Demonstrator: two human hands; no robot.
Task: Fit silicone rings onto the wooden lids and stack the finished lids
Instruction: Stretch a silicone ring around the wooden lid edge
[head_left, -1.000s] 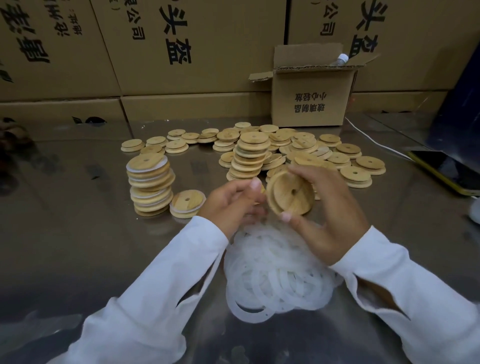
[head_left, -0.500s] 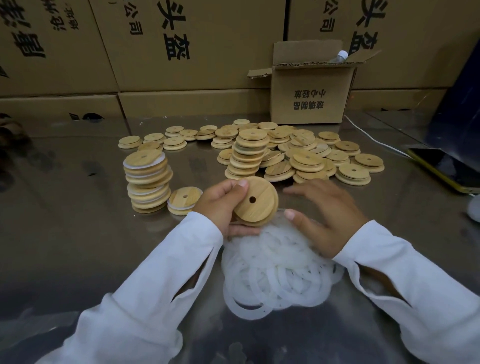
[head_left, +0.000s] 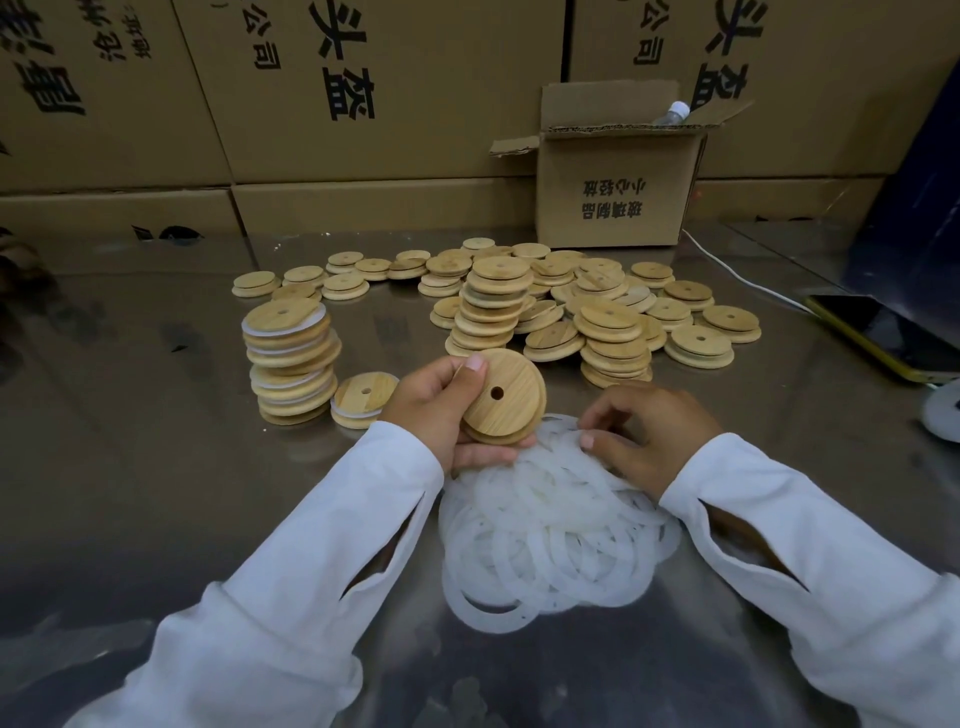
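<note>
left hand (head_left: 435, 411) gripping, right hand (head_left: 655, 442) pinching

Steel table (head_left: 130, 467), stacked cartons (head_left: 415, 104) behind, small open box (head_left: 613, 197) — bottle (head_left: 675, 111) inside, yellow-edged phone (head_left: 883, 332)

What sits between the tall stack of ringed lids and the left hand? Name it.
In the head view, a low pile of ringed lids lies between the tall stack and the left hand.
</note>
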